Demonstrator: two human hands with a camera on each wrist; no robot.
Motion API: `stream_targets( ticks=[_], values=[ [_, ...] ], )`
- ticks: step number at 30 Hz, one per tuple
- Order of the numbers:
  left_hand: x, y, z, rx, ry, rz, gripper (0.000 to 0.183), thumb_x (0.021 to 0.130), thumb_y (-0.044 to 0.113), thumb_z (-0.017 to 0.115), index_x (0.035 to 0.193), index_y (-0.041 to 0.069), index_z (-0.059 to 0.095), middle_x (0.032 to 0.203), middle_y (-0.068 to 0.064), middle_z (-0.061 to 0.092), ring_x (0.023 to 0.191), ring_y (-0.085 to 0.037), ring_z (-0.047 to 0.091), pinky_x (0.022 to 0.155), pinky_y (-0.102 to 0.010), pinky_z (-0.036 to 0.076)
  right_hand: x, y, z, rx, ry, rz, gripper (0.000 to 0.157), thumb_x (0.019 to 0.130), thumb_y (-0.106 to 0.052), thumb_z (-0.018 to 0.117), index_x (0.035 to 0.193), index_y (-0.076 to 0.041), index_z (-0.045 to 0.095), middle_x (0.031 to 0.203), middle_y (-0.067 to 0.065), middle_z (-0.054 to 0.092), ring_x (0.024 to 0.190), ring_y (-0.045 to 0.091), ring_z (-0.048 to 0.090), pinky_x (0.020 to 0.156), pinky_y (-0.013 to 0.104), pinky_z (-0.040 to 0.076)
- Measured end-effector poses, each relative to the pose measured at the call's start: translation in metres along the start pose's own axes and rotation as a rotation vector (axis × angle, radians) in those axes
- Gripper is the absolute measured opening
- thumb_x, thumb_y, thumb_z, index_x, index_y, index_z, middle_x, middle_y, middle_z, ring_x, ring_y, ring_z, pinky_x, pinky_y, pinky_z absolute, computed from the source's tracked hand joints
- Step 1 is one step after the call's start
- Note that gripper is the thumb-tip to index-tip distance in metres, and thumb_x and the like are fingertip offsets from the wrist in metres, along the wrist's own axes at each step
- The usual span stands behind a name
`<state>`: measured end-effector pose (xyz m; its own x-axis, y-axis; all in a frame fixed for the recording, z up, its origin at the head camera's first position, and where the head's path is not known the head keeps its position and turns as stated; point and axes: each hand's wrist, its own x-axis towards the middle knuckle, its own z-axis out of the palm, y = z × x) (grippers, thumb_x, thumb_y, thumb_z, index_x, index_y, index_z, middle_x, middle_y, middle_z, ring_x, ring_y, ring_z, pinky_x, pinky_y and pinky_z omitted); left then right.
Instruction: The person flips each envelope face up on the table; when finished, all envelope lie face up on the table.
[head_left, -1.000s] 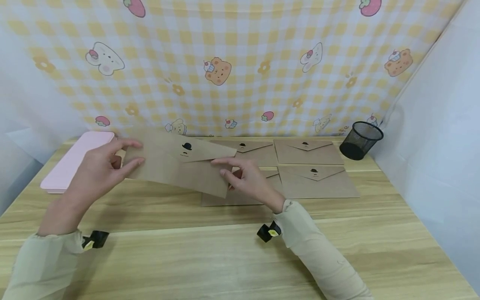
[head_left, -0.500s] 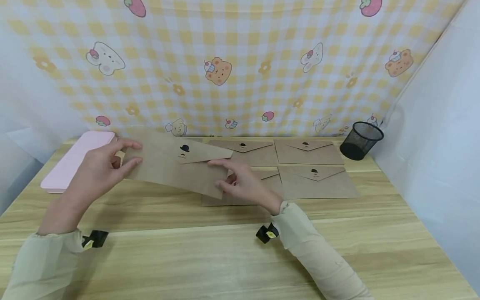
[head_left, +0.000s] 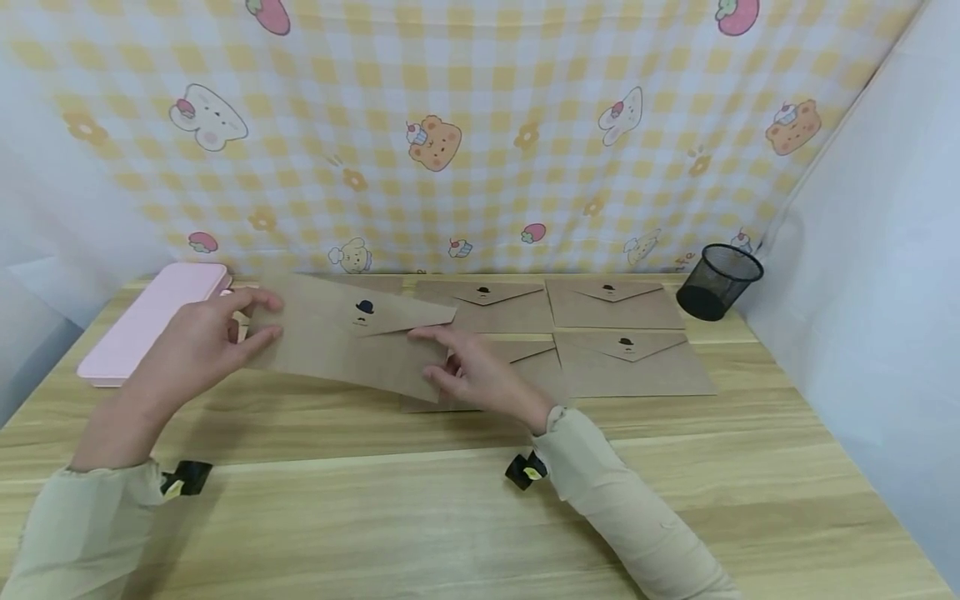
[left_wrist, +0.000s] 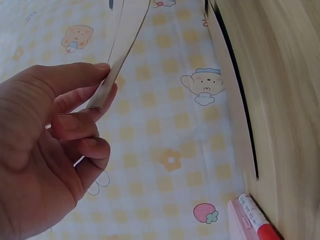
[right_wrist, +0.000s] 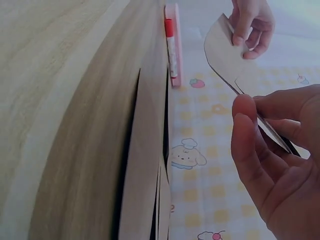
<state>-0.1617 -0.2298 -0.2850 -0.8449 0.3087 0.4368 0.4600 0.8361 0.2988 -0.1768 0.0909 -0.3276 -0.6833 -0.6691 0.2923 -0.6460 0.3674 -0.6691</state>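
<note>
A brown kraft envelope, printed with a small black hat and moustache, hangs tilted above the table between both hands. My left hand pinches its left end between thumb and fingers; the left wrist view shows the envelope nearly edge-on there. At the right end, my right hand grips it below the pointed flap, and in the right wrist view the envelope bows. Behind it lie matching envelopes in two rows, including a back right envelope and a front right envelope. Others are partly covered.
A pink case lies at the table's left, with a red-capped marker next to it. A black mesh pen cup leans at the back right. A yellow checked curtain closes off the back edge of the wooden table.
The held envelope has come down a little and its right end has shifted left. My right hand moved left and slightly down with it; the left hand has barely moved.
</note>
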Motion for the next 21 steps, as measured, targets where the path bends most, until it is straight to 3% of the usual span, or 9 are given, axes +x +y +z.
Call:
stream_targets(
  ticks=[3, 7, 12, 17, 21],
  values=[
    [-0.001, -0.003, 0.000, 0.006, -0.023, 0.004, 0.025, 0.078, 0.007, 0.074, 0.100, 0.005, 0.063, 0.077, -0.003, 0.061, 0.043, -0.004, 0.030, 0.041, -0.025, 0.028, 0.003, -0.003, 0.005, -0.089, -0.025, 0.013, 0.044, 0.091, -0.010, 0.060, 0.133, -0.008, 0.048, 0.092, -0.001, 0.056, 0.055, 0.006, 0.049, 0.053, 0.019, 0.043],
    [-0.002, -0.008, 0.000, 0.030, -0.065, 0.004, 0.024, 0.078, 0.005, 0.073, 0.099, 0.003, 0.062, 0.083, -0.007, 0.065, 0.046, -0.006, 0.035, 0.045, -0.026, 0.032, 0.009, -0.009, 0.014, -0.226, -0.069, -0.007, 0.043, 0.091, -0.017, 0.060, 0.132, -0.008, 0.048, 0.074, -0.004, 0.050, 0.054, 0.005, 0.046, 0.054, 0.017, 0.040],
    [-0.003, -0.013, 0.002, 0.051, -0.153, -0.035, 0.024, 0.078, 0.007, 0.073, 0.098, 0.000, 0.061, 0.078, -0.006, 0.064, 0.056, -0.014, 0.047, 0.054, -0.032, 0.039, 0.019, -0.016, 0.026, -0.296, -0.105, -0.032, 0.042, 0.091, -0.019, 0.061, 0.130, -0.006, 0.051, 0.072, -0.007, 0.052, 0.059, 0.001, 0.048, 0.057, 0.013, 0.040],
    [-0.002, -0.017, 0.005, 0.042, -0.271, -0.083, 0.027, 0.080, 0.008, 0.070, 0.101, -0.003, 0.058, 0.070, -0.003, 0.061, 0.058, -0.016, 0.047, 0.058, -0.036, 0.041, 0.028, -0.022, 0.035, -0.329, -0.146, 0.012, 0.042, 0.091, -0.018, 0.060, 0.129, -0.004, 0.051, 0.070, -0.006, 0.051, 0.057, 0.002, 0.046, 0.054, 0.012, 0.037],
    [-0.003, -0.021, 0.007, 0.048, -0.290, -0.083, 0.028, 0.080, 0.009, 0.070, 0.101, -0.004, 0.057, 0.076, -0.009, 0.063, 0.065, -0.023, 0.055, 0.065, -0.043, 0.044, 0.040, -0.027, 0.041, -0.329, -0.170, 0.066, 0.040, 0.092, -0.015, 0.057, 0.131, -0.005, 0.050, 0.075, -0.005, 0.052, 0.056, 0.004, 0.044, 0.051, 0.014, 0.037]
  ],
)
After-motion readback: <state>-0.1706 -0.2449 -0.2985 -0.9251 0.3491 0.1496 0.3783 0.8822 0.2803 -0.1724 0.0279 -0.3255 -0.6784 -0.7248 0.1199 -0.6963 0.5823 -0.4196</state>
